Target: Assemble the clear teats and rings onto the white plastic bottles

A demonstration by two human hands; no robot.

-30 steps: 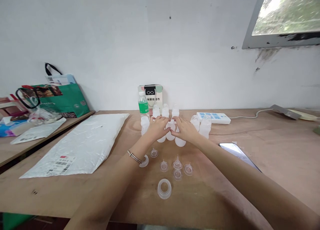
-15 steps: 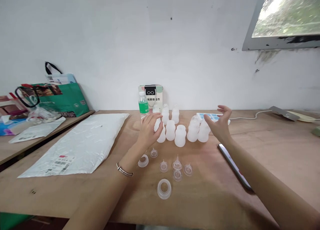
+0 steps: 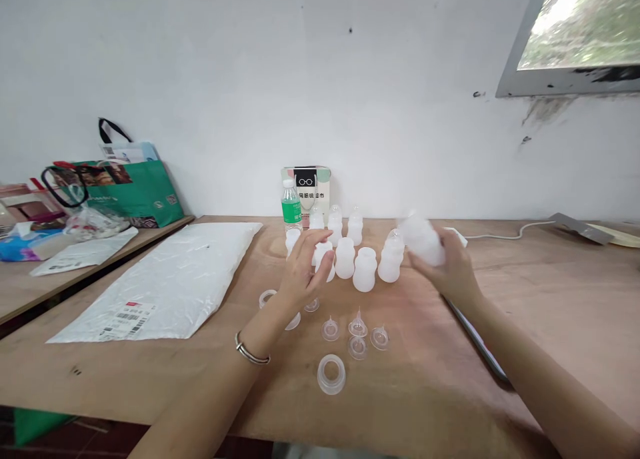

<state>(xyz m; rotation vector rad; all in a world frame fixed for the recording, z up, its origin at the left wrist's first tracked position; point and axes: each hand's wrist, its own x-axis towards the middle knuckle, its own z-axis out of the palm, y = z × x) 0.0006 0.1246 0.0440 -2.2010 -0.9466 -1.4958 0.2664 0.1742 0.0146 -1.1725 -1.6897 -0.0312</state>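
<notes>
My right hand [image 3: 453,262] grips a frosted white baby bottle [image 3: 423,239], tilted and blurred, off the table. A capped baby bottle [image 3: 391,259] stands just left of it. My left hand [image 3: 307,262] hovers with thumb and fingers apart, nothing held, partly covering a topless bottle [image 3: 325,270]. Two more topless bottles, one in the middle [image 3: 345,259] and one nearer [image 3: 365,270], stand upright. Behind them are several nipple-topped bottles [image 3: 355,227]. Closer to me lie several clear nipples [image 3: 330,329] and a ring collar [image 3: 331,374]; my left forearm partly hides other rings [image 3: 267,298].
A white mailing bag [image 3: 170,279] lies on the left. A water bottle [image 3: 291,209] and a paper bag [image 3: 320,186] stand by the wall. The phone [image 3: 475,339] lies beside my right forearm. A green shopping bag [image 3: 150,189] sits far left; a cable [image 3: 520,231] runs at back right.
My right hand has closed around a baby bottle at the row's right end and lifted it, tilting it. My left hand stays raised over the bottles. The view has shifted slightly.
</notes>
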